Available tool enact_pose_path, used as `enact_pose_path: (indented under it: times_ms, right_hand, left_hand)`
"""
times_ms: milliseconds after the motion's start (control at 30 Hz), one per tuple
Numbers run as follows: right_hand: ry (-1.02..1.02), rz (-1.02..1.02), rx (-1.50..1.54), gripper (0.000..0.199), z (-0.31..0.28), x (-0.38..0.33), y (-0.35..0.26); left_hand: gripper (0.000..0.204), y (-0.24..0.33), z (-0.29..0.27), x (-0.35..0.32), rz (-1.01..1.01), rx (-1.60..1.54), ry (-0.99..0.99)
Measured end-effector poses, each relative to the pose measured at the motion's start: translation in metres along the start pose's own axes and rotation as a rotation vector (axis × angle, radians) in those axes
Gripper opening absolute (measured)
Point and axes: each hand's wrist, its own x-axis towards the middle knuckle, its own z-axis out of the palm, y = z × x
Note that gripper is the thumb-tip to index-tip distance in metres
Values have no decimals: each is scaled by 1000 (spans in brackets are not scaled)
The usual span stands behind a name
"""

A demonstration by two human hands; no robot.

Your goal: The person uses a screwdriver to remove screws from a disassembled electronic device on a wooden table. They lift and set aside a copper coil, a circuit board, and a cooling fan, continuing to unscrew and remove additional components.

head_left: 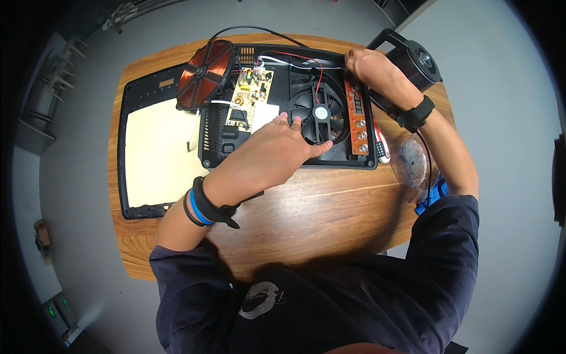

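An opened induction cooker's black base (pixel 283 163) lies on the wooden table. My left hand (pixel 277 147) rests over its front part with fingers spread, the tips touching the frame of the black cooling fan (pixel 336 121). At the base's back right corner, my right hand (pixel 377 71) is bent down with its fingers closed. They sit by the top end of the orange-brown control board (pixel 357 127), where a white cable (pixel 283 61) arrives; what they pinch is hidden. A yellowish circuit board (pixel 250 94) stands left of the fan, partly behind my left hand.
The copper coil (pixel 203 76) leans on the base's left edge, over the cooker's detached top panel (pixel 156 153). On the right are a black jug-like vessel (pixel 421 62), a red-and-white tool (pixel 381 144) and a clear round container (pixel 407 162). A black cord (pixel 253 27) arches behind.
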Motion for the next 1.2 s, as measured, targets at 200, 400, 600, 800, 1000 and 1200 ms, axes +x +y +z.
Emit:
enact_pose_path:
  times_ms: [200,400,600,800,1000,1200]
  right_hand:
    - [-8,77,37,10,6,-4,-5]
    - [8,10,4,8,-5,-3,-7]
    - [6,-64,-81,7,2,-2,2]
    - [-65,-143,-75,15,6,-2,20]
    - [-66,-64,25,16,1,0,18]
    - [-83,-37,183,20,-5,0,23]
  left_hand:
    - [80,0,-2,0,19,-10,17]
    - [81,-1,1,-1,25,-3,46]
    - [80,-1,1,-2,22,-16,55]
    - [81,0,1,-1,8,-36,49]
    - [81,2,-6,1,-11,-57,-16]
    - [81,0,0,0,-3,-39,26]
